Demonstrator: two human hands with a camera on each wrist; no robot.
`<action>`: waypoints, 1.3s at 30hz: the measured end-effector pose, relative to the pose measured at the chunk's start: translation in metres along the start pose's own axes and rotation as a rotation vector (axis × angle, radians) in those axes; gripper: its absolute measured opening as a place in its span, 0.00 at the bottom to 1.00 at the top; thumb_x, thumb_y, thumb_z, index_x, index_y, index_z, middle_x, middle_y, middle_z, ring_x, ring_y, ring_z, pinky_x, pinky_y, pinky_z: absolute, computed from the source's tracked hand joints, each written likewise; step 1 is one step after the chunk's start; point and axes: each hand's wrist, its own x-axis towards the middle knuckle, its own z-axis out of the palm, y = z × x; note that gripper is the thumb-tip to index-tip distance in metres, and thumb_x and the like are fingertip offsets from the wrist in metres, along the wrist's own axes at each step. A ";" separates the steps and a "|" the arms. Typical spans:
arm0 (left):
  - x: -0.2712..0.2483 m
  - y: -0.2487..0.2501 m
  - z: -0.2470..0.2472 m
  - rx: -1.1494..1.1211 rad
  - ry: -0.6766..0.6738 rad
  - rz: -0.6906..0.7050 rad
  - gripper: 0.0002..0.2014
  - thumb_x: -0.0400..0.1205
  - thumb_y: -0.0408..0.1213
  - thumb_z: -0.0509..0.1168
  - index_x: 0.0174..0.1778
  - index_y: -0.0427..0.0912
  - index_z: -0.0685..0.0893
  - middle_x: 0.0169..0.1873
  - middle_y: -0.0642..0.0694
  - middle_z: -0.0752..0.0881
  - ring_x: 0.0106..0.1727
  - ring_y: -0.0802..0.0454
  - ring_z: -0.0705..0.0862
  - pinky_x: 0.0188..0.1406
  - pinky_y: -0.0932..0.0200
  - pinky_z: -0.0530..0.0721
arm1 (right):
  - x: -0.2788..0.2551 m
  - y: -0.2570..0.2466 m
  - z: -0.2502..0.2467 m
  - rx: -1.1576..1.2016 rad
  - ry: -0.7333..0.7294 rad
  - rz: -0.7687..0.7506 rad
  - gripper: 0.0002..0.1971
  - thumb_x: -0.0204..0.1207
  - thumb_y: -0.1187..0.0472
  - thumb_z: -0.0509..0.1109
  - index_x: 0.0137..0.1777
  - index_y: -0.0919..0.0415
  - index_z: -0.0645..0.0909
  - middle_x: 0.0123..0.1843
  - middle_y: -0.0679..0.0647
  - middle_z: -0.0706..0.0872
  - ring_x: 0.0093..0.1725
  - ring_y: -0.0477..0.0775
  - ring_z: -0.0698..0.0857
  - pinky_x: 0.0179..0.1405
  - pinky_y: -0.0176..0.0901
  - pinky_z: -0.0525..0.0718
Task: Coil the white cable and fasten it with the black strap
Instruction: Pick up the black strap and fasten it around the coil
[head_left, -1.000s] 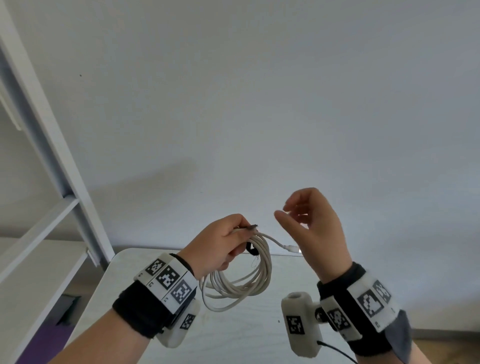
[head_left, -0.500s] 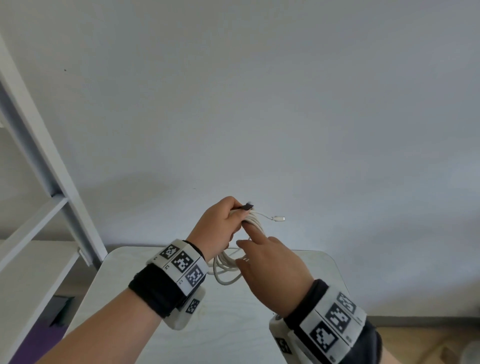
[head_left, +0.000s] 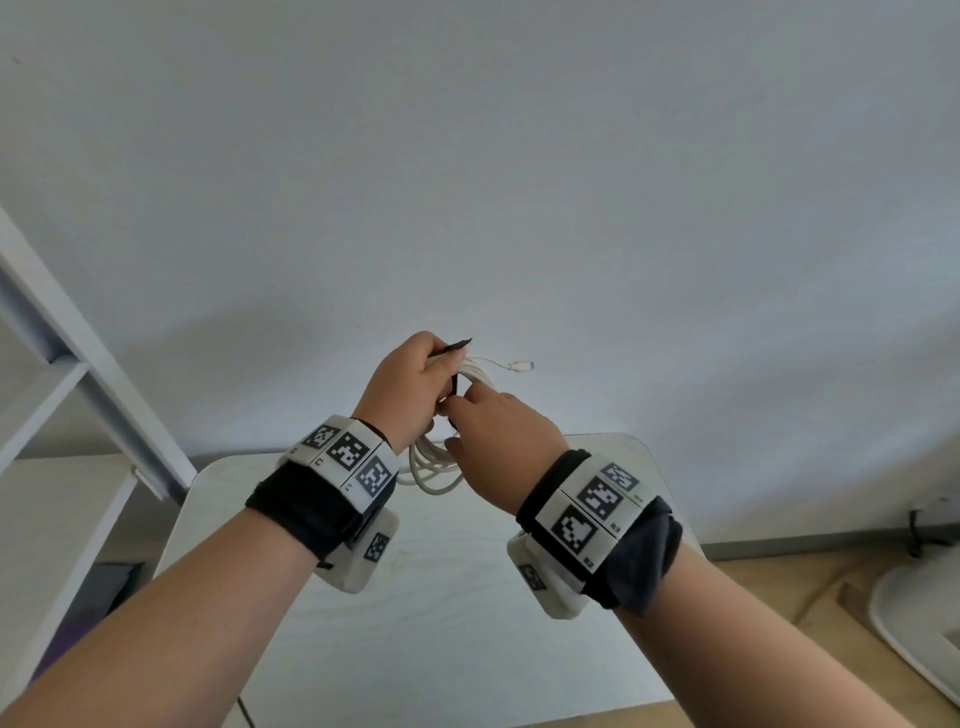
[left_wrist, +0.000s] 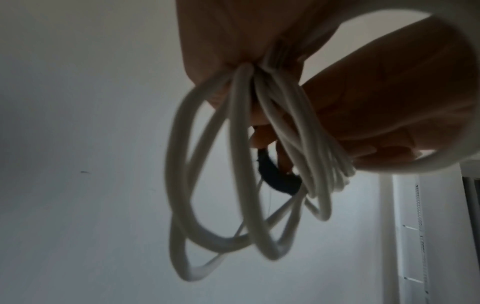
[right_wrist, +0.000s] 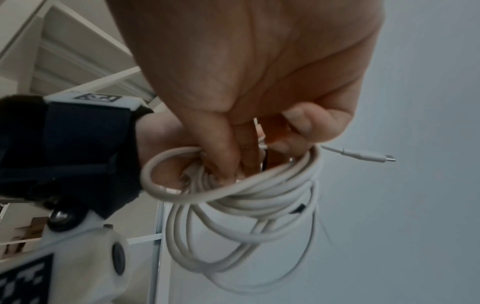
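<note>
Coiling done; strapping in hand. Left hand (head_left: 410, 384) grips coiled white cable (head_left: 434, 470) held above table (head_left: 457, 597). Right hand (head_left: 498, 441), fingers curled, pinches black strap (left_wrist: 279, 181). Next: wrap strap round bundle, press fast. USB-C plug (right_wrist: 369, 157) juts free.

Soft even daylight, wide-angle edge bending, dim blurred wrist views

A small pale wooden table with rounded corners (head_left: 467, 623) stands below both raised hands, its far edge toward the wall beyond them. A thin dark cord (head_left: 244, 712) crosses its near edge, under the left forearm. Nothing else visibly rests on it.
</note>
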 end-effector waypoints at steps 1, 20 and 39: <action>0.000 0.000 -0.001 -0.007 0.002 -0.002 0.12 0.84 0.43 0.59 0.34 0.47 0.73 0.22 0.50 0.73 0.16 0.57 0.66 0.17 0.62 0.64 | -0.001 0.000 0.001 0.005 -0.001 0.000 0.15 0.80 0.60 0.60 0.66 0.58 0.73 0.61 0.57 0.79 0.60 0.61 0.78 0.51 0.53 0.82; -0.005 0.000 -0.003 -0.037 -0.018 -0.015 0.12 0.84 0.40 0.59 0.34 0.45 0.73 0.20 0.51 0.73 0.17 0.56 0.65 0.16 0.62 0.63 | -0.002 -0.006 0.002 0.051 0.014 0.082 0.17 0.78 0.65 0.59 0.66 0.57 0.71 0.62 0.53 0.78 0.51 0.63 0.84 0.40 0.50 0.80; -0.020 0.014 -0.013 -0.195 -0.145 -0.060 0.14 0.84 0.45 0.60 0.33 0.45 0.72 0.21 0.49 0.70 0.17 0.57 0.61 0.17 0.64 0.59 | -0.023 0.007 -0.036 0.434 0.431 -0.019 0.08 0.68 0.62 0.74 0.46 0.53 0.80 0.36 0.46 0.85 0.41 0.48 0.79 0.38 0.35 0.75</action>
